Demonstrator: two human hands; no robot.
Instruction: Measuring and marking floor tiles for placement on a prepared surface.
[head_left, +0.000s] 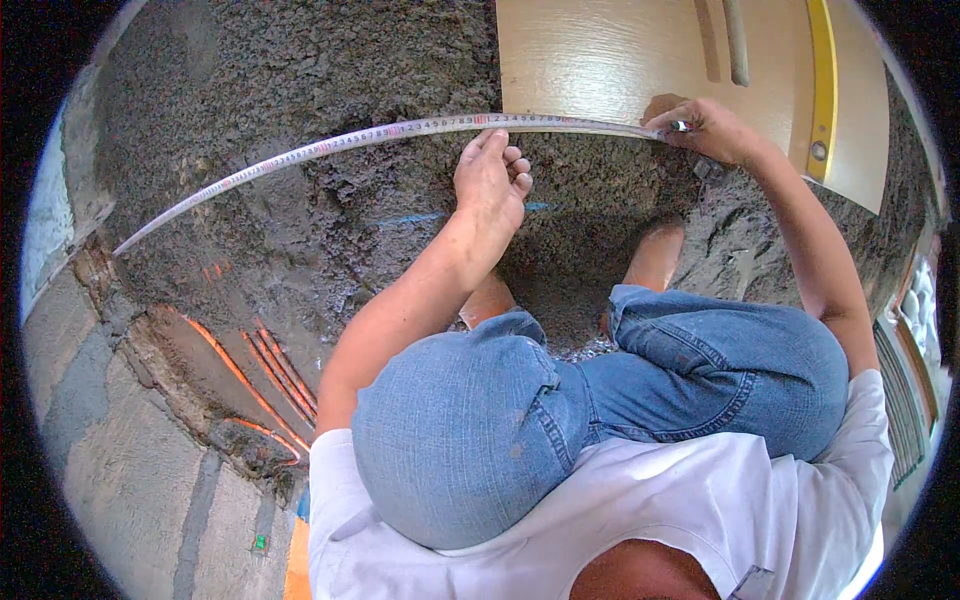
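A long white measuring tape (330, 145) arcs across dark, damp mortar (300, 70) from the far left to a beige board (620, 55) at the top. My left hand (490, 185) has its fingers curled, with the thumb tip on the tape's lower edge near the middle. My right hand (705, 130) pinches the tape's right part at the board's lower edge; a small black-and-silver item shows between its fingers, too small to name. My bare lower legs and bent knees in jeans are below the tape.
A yellow spirit level (822, 100) and a grey rod (738, 55) lie on the board. Several orange conduits (270, 370) run through a rough recess at the lower left, beside a grey concrete strip (130, 460). More materials stand at the right rim.
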